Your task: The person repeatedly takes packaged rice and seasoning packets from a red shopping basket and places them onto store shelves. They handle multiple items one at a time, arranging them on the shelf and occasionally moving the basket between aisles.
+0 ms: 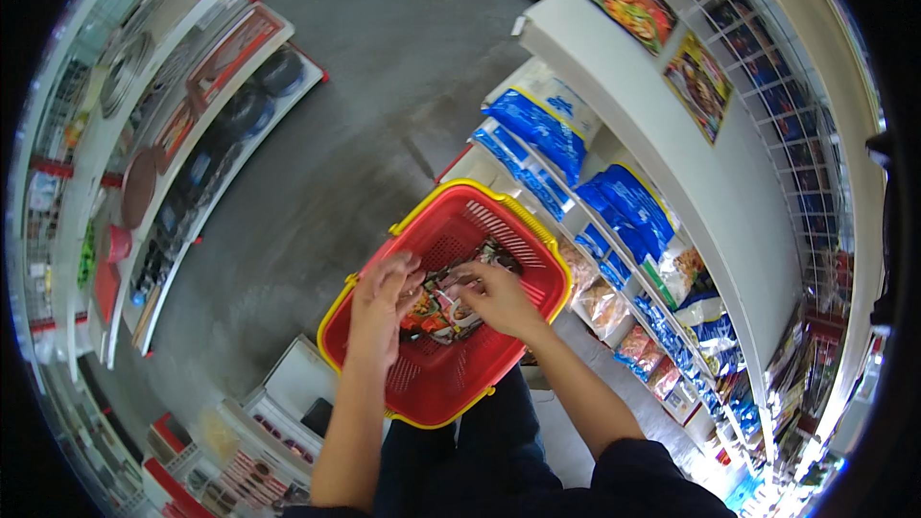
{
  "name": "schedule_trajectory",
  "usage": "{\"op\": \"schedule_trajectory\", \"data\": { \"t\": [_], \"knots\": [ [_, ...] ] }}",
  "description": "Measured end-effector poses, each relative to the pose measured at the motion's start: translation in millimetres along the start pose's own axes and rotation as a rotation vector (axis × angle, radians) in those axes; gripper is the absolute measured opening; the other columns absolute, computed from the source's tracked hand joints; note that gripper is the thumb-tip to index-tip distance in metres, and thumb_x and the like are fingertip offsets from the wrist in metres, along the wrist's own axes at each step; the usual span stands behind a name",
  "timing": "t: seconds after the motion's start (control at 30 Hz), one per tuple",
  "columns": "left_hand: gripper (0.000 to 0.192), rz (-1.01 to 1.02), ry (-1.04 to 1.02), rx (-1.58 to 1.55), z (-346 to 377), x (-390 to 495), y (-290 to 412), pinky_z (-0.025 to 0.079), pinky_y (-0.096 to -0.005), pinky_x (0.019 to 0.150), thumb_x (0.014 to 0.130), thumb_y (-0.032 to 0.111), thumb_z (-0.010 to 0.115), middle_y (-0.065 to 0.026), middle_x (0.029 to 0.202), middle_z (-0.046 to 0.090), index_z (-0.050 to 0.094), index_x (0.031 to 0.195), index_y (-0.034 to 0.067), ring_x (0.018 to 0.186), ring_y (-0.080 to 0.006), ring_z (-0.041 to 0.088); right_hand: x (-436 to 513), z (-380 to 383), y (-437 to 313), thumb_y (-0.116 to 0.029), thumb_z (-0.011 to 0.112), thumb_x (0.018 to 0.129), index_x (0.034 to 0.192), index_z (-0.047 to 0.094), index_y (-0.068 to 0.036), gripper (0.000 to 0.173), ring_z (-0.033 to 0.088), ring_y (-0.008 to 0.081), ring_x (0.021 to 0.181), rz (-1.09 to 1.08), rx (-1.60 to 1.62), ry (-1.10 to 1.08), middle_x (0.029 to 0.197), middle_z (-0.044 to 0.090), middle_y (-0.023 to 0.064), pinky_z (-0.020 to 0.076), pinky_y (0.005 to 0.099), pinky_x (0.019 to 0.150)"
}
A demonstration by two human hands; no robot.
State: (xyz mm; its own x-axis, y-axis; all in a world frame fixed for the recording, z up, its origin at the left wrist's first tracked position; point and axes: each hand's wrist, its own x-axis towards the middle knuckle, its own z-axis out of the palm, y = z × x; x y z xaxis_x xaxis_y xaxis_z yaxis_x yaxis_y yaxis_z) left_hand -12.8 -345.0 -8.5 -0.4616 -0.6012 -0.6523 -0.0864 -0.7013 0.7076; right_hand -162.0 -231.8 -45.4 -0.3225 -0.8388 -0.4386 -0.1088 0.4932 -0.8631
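A red plastic shopping basket [439, 381] with a yellow rim and handles stands in front of my legs. Printed food packets [432, 320] lie in it. Over the basket's left side is my left hand [388, 295], its fingers apart and slightly blurred, with nothing seen in it. My right hand [496, 298] is inside the basket, just above the packets. Its fingers are curled near them; whether they grip a packet is not clear.
At the right, a shelf unit [647, 101] holds blue and white bags [626, 208] and clear-wrapped packets [604, 306]. Another shelf [216, 101] with pans and trays stands at the left. Grey floor [345, 86] runs between them. A white box-like surface [302, 374] is at the lower left.
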Motion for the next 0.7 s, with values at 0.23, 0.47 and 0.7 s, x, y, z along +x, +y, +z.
{"op": "schedule_trajectory", "data": {
  "t": [0.23,0.47,0.7],
  "knots": [
    [0.048,-0.469,0.444,-0.443,-78.6,-1.6,-156.3,0.026,-0.0453,0.109,0.087,0.025,0.059,-0.014,0.138,0.044,0.048,0.131,0.009,0.129,-0.0312,0.038,72.0,137.0,124.7,-0.017,0.061,0.08,0.12,0.054,-0.002,0.043,0.051,0.0358,0.117,0.035,-0.703,-0.119,0.129,0.053,0.019,0.0441,0.0454,0.094],
    [0.037,-0.506,0.501,-0.528,-85.1,-0.9,-196.9,0.031,-0.0432,0.099,0.087,0.02,0.057,-0.0084,0.12,0.049,0.049,0.121,0.011,0.109,-0.0253,0.044,104.9,164.3,123.1,-0.014,0.056,0.082,0.138,0.041,-0.009,0.058,0.036,0.0286,0.132,-0.088,-1.133,-0.351,0.139,0.044,0.0144,0.0375,0.0492,0.1],
    [0.031,-0.53,0.429,-0.562,-92.0,-0.1,-208.1,0.033,-0.0399,0.099,0.088,0.024,0.056,-0.0042,0.115,0.057,0.053,0.117,0.015,0.108,-0.0212,0.05,85.7,130.7,98.1,-0.018,0.063,0.082,0.113,0.064,-0.005,0.033,0.062,0.0337,0.099,-0.074,-0.813,-0.52,0.104,0.065,0.0208,0.0484,0.0416,0.085]
  ]
}}
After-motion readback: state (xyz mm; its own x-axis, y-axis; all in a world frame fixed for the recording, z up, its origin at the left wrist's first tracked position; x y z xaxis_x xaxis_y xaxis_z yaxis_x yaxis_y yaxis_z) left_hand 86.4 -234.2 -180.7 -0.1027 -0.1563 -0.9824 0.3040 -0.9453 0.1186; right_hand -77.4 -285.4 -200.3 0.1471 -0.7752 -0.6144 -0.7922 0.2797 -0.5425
